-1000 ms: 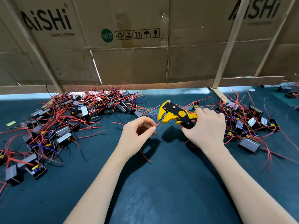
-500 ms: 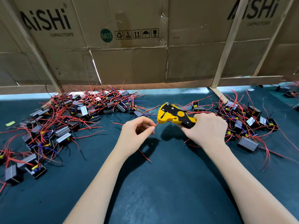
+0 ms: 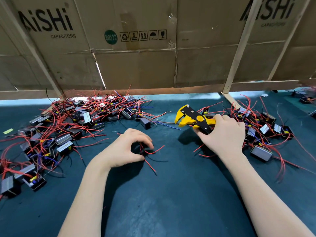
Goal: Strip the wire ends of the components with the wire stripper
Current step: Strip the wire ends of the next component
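Wire stripper (image 3: 193, 119) sits gripped in my right hand (image 3: 224, 135), its yellow jaws parted and pointing left toward my nearer left hand (image 3: 127, 148), whose curled fingers loosely pinch 1 component's red wires (image 3: 147, 151) low over the mat (image 3: 171, 194).

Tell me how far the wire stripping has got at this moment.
Which pile is finished cannot be told. In hand: the right hand grips the wire stripper, with no wire in it; the left hand holds red wires low over the mat. Left: the large pile of parts on the left looks unworked, though its wire ends are too small to judge.
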Motion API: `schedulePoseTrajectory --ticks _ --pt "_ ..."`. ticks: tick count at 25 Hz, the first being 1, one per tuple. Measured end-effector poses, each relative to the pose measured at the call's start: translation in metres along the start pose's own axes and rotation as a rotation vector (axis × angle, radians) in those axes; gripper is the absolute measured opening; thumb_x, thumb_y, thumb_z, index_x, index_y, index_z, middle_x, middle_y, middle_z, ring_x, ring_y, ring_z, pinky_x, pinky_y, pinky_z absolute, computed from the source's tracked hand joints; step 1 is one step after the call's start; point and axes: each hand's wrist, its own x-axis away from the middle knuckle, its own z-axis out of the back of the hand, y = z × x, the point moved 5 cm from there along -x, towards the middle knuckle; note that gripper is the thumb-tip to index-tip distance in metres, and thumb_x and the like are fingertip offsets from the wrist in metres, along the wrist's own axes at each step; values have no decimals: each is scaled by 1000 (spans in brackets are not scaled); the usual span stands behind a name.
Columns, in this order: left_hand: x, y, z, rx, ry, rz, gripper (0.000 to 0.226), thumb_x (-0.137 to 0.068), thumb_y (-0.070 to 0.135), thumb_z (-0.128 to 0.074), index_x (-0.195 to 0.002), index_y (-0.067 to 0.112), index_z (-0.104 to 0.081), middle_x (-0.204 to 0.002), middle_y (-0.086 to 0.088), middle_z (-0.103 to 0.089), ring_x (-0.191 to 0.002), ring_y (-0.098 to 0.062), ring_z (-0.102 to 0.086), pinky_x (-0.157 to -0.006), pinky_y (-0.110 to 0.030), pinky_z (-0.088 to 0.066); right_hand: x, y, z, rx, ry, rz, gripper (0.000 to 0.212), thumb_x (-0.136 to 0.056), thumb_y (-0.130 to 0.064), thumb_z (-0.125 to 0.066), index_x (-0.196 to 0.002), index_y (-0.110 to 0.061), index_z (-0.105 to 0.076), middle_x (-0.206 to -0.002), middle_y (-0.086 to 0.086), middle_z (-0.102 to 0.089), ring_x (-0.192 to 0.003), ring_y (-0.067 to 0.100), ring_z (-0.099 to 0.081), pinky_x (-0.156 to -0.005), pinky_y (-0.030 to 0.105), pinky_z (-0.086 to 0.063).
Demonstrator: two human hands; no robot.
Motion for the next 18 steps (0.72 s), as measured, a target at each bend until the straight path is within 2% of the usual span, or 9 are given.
schedulePoseTrajectory --ticks 4,8,11,14,16,18 --pt "-5 1 -1 -28 62 28 14 -72 16 -86 -79 26 -80 -102 16 -69 -113 -7 -44 -94 -10 -31 2 -3 -3 4 -15 21 66 -69 -74 -60 -93 -13 -65 -91 7 -66 -92 31 -61 -81 40 -35" --pt "-6 4 -5 -63 50 52 10 -72 25 -86 -72 27 -76 -94 13 -64 -108 -10 -41 -91 -11 -31 2 -4 -5 13 -29 39 67 -70 -77 -56 -95 -15 -65 -91 5 -66 -92 30 -61 -81 39 -33" --pt "-8 9 -10 -186 82 49 10 -76 34 -81 -77 27 -74 -96 15 -58 -108 -12 -39 -93 -27 -30 3 -5 -7 27 -41 50 67 -69 -78 -54 -94 -16 -64 -91 4 -66 -92 29 -61 -80 38 -32" --pt "-13 17 -20 -268 104 16 15 -78 45 -77 -81 32 -70 -102 19 -56 -109 -9 -35 -88 -27 -20 3 -6 -8 27 -40 58 68 -69 -77 -55 -94 -14 -64 -89 5 -66 -91 30 -62 -79 39 -33" --pt "-15 19 -26 -246 107 7 14 -79 43 -76 -83 31 -69 -103 18 -57 -109 -10 -35 -91 -28 -23 4 -6 -8 23 -39 62 68 -69 -76 -56 -94 -13 -64 -90 6 -66 -91 30 -62 -80 39 -34" --pt "-17 20 -26 -228 133 -2 16 -81 33 -76 -94 27 -68 -106 12 -58 -110 -13 -38 -98 -33 -29 4 -6 -8 23 -38 62 67 -69 -75 -57 -93 -13 -65 -90 6 -66 -92 30 -62 -80 39 -35"
